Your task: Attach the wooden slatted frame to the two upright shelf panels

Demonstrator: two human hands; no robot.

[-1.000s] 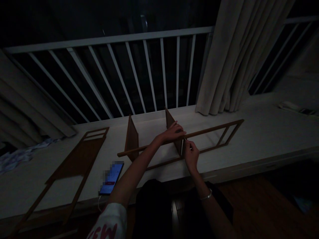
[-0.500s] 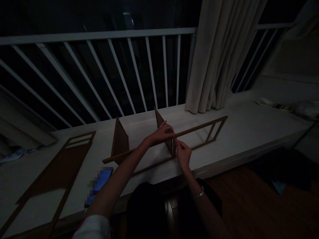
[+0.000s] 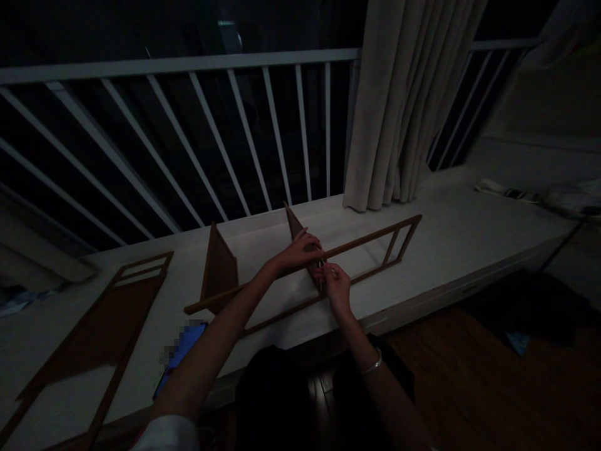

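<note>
My left hand [image 3: 300,250] is bent over the upper rail of the wooden frame [image 3: 370,237], fingers mostly curled, and has hold of it where a brown panel [image 3: 294,222] meets the rail. My right hand [image 3: 337,282] is just below, its fingers drawn in close together at that same joint. Something thin and pale shows by the fingertips, too small and dark for me to tell what it is or whether I have it pinched.

The frame lies across the white ledge [image 3: 446,244] in front of me, 2 crossbars at its right end, and another panel [image 3: 218,263] stands up from it further left. I have a bracelet [image 3: 372,363] on my right wrist and a white sleeve [image 3: 169,433] on my left arm. The phone [image 3: 186,346] lies beside my left forearm, screen lit. Beyond it, further left, a 2nd wooden frame [image 3: 89,332] lies flat. Behind the ledge runs a white railing [image 3: 188,64], with a pale curtain [image 3: 382,125] hanging to the right.
</note>
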